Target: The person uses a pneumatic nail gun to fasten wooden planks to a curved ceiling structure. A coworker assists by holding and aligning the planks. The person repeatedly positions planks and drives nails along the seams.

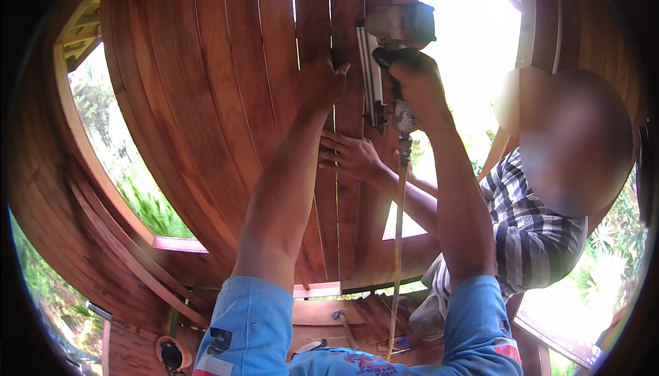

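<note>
My right hand (417, 84) is wrapped round the black handle of a pneumatic nail gun (401, 25), raised against the upright wooden boards. Its long silvery magazine (373, 77) runs down beside the handle, and an air hose (397, 252) hangs from its base toward my body. Just left of the gun, my left hand (322, 81) is up against the reddish-brown boards (240, 101). Its thumb shows, while the other fingers are lost in shadow. Below it, a co-worker's hand (351, 158) lies spread on the same boards.
A co-worker in a checked shirt (535, 245) is close on my right, one arm reaching under mine. Window openings (123, 149) stand at both sides of the boards. Low down are a hammer (343, 324), loose wood strips (377, 318) and a round orange-brown container (168, 352).
</note>
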Available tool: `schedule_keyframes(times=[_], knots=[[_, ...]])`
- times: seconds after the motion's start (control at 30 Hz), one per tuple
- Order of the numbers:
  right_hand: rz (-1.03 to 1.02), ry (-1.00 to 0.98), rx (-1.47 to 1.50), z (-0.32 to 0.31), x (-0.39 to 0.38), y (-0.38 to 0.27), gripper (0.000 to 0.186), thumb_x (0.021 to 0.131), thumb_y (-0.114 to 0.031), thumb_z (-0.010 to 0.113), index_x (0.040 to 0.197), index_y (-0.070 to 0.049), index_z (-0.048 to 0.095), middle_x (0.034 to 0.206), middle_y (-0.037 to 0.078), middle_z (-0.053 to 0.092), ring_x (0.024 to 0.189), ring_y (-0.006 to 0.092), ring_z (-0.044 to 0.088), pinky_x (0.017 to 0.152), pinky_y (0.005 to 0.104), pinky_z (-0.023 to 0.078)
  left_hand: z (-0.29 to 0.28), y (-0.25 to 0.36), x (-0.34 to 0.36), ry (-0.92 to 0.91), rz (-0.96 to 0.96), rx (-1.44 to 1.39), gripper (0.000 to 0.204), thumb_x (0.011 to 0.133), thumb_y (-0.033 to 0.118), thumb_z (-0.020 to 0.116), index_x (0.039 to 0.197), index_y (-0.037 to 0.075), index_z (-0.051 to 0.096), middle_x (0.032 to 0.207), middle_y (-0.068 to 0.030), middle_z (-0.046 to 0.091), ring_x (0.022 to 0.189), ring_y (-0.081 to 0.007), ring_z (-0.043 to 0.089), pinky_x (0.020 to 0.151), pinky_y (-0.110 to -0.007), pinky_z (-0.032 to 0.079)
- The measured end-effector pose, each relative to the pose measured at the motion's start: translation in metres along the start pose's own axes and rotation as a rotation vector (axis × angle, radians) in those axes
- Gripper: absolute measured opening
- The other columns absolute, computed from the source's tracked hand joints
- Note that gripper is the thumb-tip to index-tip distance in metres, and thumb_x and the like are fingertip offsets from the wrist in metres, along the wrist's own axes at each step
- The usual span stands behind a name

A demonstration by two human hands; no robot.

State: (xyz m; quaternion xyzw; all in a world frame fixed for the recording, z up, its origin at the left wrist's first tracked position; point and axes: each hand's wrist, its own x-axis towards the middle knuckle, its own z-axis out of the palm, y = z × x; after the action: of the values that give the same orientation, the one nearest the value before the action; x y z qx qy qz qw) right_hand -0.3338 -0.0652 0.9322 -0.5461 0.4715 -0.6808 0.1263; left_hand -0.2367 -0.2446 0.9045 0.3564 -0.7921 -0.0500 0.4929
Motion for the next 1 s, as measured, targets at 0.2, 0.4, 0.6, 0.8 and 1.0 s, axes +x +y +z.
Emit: schedule_keyframes(times=[0.2, 0.4, 0.6, 0.8, 1.0], knots=[[0.016, -0.005, -0.173, 0.005, 0.026, 0.027, 0.024, 0.094, -0.017, 0.062, 0.077, 0.000, 0.060, 0.055, 0.006, 0.055, 0.040, 0.0149, 0.053, 0.038, 0.0316, 0.042, 0.035, -0.011, 0.017, 0.048, 0.061, 0.015, 0.047, 0.089, 0.040, 0.071, 0.124, 0.010, 0.062, 0.107, -0.0183, 0.075, 0.103, -0.0380, 0.072, 0.090, -0.052, 0.053], [-0.003, -0.040, -0.151, -0.009, 0.049, 0.046, 0.021, 0.094, -0.016, 0.063, 0.079, -0.001, 0.061, 0.056, 0.005, 0.055, 0.040, 0.0150, 0.053, 0.038, 0.0319, 0.043, 0.064, -0.009, 0.037, 0.033, 0.060, 0.123, 0.046, 0.089, 0.041, 0.071, 0.122, 0.010, 0.060, 0.102, -0.0177, 0.075, 0.095, -0.0381, 0.074, 0.083, -0.052, 0.056], [-0.080, -0.016, -0.224, -0.017, 0.074, 0.064, 0.022, 0.094, -0.016, 0.063, 0.079, 0.000, 0.061, 0.057, 0.005, 0.056, 0.041, 0.0151, 0.053, 0.039, 0.0319, 0.043, 0.087, -0.008, 0.052, 0.093, 0.087, 0.125, 0.045, 0.089, 0.043, 0.071, 0.118, 0.010, 0.059, 0.097, -0.0168, 0.076, 0.091, -0.0391, 0.074, 0.080, -0.053, 0.056], [0.028, -0.004, -0.149, -0.025, 0.084, 0.078, 0.018, 0.092, -0.012, 0.060, 0.079, 0.000, 0.061, 0.058, 0.006, 0.057, 0.043, 0.0156, 0.054, 0.042, 0.0320, 0.044, 0.104, -0.004, 0.060, 0.054, 0.039, 0.148, 0.042, 0.089, 0.041, 0.071, 0.115, 0.010, 0.059, 0.093, -0.0158, 0.075, 0.087, -0.0400, 0.074, 0.078, -0.054, 0.056], [0.067, -0.012, -0.100, -0.034, 0.095, 0.081, 0.015, 0.091, -0.011, 0.061, 0.082, 0.000, 0.063, 0.060, 0.006, 0.057, 0.044, 0.0158, 0.054, 0.042, 0.0315, 0.044, 0.109, 0.003, 0.065, 0.066, 0.041, 0.060, 0.037, 0.088, 0.035, 0.071, 0.112, 0.010, 0.058, 0.093, -0.0166, 0.075, 0.087, -0.0406, 0.073, 0.079, -0.055, 0.055]])
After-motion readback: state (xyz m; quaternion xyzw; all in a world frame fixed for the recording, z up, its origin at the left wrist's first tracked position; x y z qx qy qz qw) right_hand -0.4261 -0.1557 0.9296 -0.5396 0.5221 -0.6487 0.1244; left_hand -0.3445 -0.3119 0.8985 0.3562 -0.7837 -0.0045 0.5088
